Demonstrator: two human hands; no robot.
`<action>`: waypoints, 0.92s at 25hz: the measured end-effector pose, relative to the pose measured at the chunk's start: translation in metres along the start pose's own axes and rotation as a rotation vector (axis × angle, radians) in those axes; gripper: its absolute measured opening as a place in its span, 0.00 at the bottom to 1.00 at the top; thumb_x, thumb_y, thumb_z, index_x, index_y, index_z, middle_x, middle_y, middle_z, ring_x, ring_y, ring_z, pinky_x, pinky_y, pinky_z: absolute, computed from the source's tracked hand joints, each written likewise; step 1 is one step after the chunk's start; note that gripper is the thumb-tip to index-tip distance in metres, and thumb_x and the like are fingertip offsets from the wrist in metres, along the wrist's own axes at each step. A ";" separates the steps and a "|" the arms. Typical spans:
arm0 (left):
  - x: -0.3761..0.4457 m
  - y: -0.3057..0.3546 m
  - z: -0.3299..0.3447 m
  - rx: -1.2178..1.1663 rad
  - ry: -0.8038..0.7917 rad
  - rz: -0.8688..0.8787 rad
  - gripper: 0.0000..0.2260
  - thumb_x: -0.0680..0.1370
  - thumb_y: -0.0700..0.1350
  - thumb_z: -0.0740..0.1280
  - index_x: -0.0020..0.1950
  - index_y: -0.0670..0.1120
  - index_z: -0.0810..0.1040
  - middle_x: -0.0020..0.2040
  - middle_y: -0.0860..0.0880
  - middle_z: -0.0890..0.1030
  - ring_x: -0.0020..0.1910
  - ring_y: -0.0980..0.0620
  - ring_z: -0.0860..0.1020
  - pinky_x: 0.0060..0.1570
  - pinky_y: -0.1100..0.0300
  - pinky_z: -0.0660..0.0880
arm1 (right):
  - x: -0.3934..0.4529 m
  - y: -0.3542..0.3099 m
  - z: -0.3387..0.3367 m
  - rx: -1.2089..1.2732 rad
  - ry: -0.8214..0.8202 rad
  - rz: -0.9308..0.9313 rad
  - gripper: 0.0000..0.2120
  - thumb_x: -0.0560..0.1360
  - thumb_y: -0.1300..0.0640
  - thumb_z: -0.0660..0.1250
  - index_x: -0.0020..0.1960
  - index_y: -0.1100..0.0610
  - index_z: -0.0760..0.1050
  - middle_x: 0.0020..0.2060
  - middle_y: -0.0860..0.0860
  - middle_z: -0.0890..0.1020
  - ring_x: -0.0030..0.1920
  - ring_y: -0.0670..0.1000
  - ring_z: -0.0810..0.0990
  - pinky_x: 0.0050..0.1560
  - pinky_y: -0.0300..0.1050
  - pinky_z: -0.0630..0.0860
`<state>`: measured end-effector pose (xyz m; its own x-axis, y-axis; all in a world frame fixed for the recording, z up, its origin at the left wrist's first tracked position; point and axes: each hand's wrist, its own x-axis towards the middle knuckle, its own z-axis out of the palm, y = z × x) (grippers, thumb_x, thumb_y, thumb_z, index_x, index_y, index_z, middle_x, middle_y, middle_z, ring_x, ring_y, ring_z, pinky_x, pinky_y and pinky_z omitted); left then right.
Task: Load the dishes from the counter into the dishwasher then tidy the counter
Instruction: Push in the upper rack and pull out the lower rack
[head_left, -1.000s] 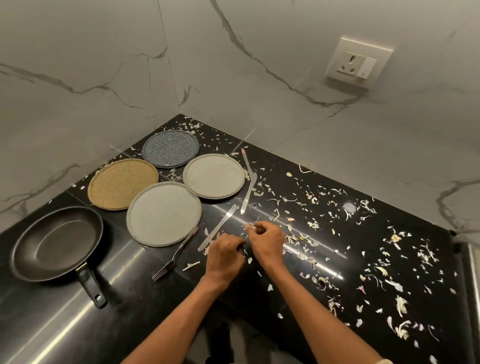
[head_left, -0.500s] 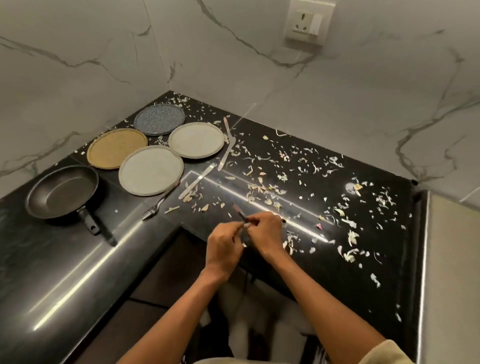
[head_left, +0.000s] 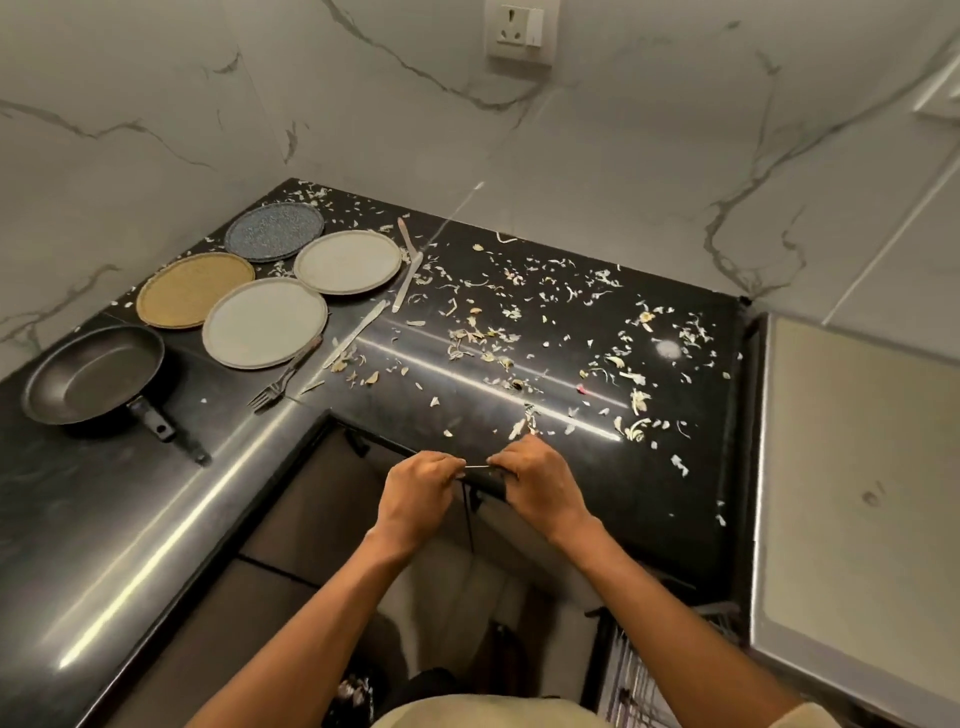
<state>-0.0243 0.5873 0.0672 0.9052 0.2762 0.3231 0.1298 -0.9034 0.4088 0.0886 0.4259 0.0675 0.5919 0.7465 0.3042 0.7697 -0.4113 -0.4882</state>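
Head view shows me both hands together at the near edge of the black tabletop (head_left: 649, 467). My left hand (head_left: 415, 493) and right hand (head_left: 540, 480) have their fingers curled, and a thin metal utensil (head_left: 475, 466) spans the small gap between the two grips; each hand pinches one end. What kind of utensil it is I cannot tell, since only a short sliver of it shows.

Beyond the grip and off to its left, a fork (head_left: 283, 382) lies on the tabletop, touching the rim of a grey plate (head_left: 265, 322). Further out from the grip sit a second grey plate (head_left: 348, 261), a tan plate (head_left: 195, 290) and a blue speckled plate (head_left: 274, 231), close together in the corner. A dark frying pan (head_left: 93, 382) rests far to the left of the grip, its handle pointing towards me. Three pale knives lie beyond the grip: one (head_left: 358, 332) beside the fork, one (head_left: 408, 283) further out, one (head_left: 404, 236) nearest the wall.

Vegetable scraps (head_left: 483, 343) are scattered over the tabletop beyond and to the right of the grip. A pale appliance top (head_left: 857, 493) stands well to the right.
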 end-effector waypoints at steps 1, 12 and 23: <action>-0.007 0.003 0.000 -0.025 0.000 -0.006 0.10 0.67 0.39 0.68 0.44 0.45 0.87 0.41 0.50 0.86 0.39 0.49 0.84 0.37 0.58 0.82 | -0.015 0.002 -0.006 -0.026 0.020 0.016 0.08 0.69 0.67 0.74 0.45 0.57 0.86 0.38 0.51 0.85 0.41 0.54 0.80 0.39 0.51 0.80; -0.167 0.042 -0.020 -0.109 -0.032 0.146 0.07 0.69 0.36 0.77 0.45 0.44 0.87 0.44 0.49 0.86 0.44 0.50 0.84 0.44 0.57 0.82 | -0.206 -0.055 -0.011 -0.177 0.169 0.109 0.08 0.68 0.69 0.76 0.43 0.58 0.85 0.39 0.50 0.82 0.43 0.52 0.78 0.42 0.46 0.78; -0.354 0.136 -0.021 -0.174 -0.255 0.281 0.08 0.68 0.32 0.75 0.39 0.44 0.85 0.37 0.49 0.78 0.36 0.48 0.77 0.30 0.61 0.70 | -0.451 -0.141 -0.020 -0.212 0.173 0.283 0.12 0.64 0.73 0.76 0.41 0.58 0.84 0.38 0.51 0.81 0.42 0.52 0.75 0.39 0.43 0.72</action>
<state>-0.3358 0.3736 0.0257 0.9698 -0.0828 0.2293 -0.1867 -0.8571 0.4802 -0.2818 0.1368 0.0156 0.8056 0.4959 0.3241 0.5917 -0.7008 -0.3983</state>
